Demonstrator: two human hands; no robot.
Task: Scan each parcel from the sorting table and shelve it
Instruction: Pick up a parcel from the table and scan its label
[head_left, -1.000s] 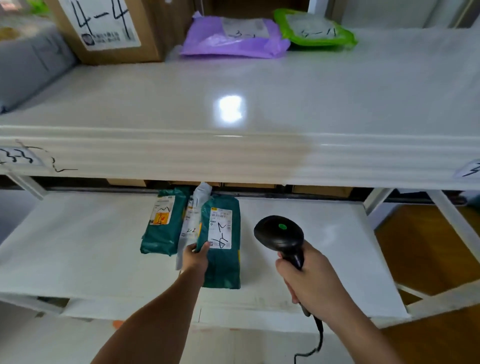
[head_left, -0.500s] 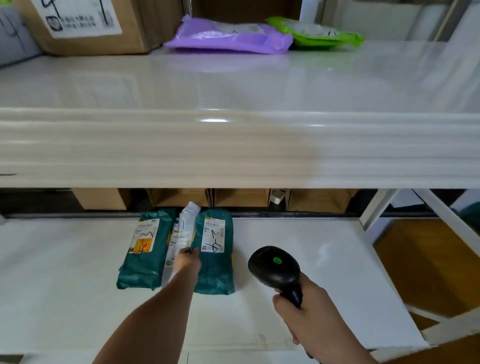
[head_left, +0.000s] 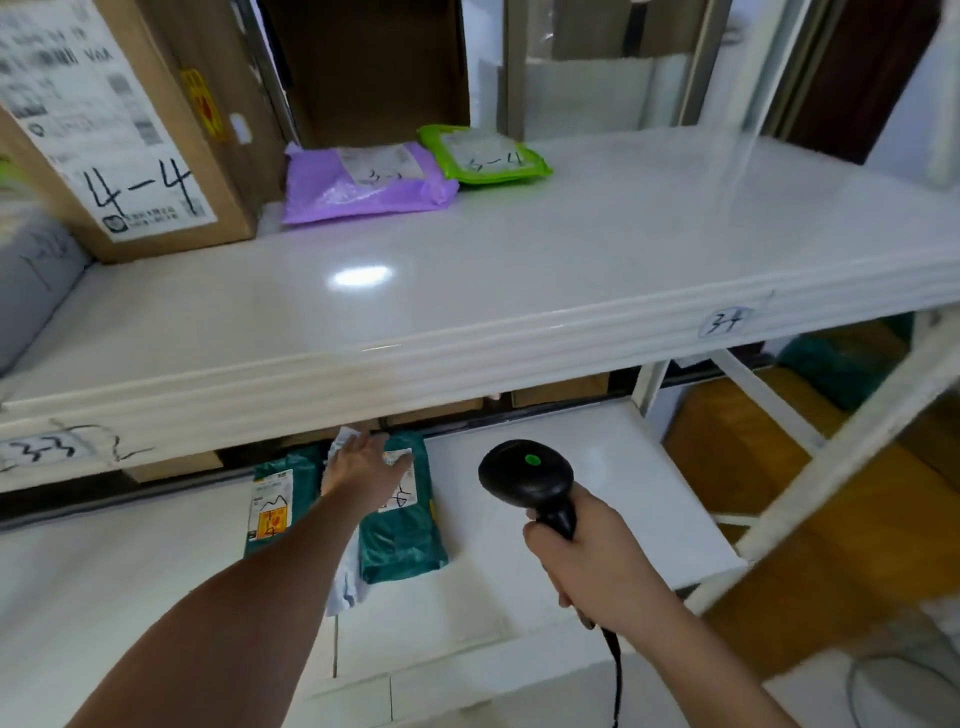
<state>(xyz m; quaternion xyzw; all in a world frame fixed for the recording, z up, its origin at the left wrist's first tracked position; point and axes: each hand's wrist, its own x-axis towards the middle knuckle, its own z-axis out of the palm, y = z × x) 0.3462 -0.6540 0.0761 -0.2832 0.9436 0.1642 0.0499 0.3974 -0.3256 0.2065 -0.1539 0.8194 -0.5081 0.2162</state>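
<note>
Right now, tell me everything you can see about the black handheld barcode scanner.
The black handheld barcode scanner looks like matte plastic, with a broad rounded head, a small green light glowing on top, and a narrower handle below. The right hand grips that handle, fingers wrapped around it, holding the scanner upright above the white lower shelf. A black cable trails down from the base of the handle. Its head faces away from the camera, so the scan window is hidden. It touches nothing but the hand.

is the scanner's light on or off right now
On: a green dot glows on top of the black scanner, which the right hand grips by its handle.
</note>
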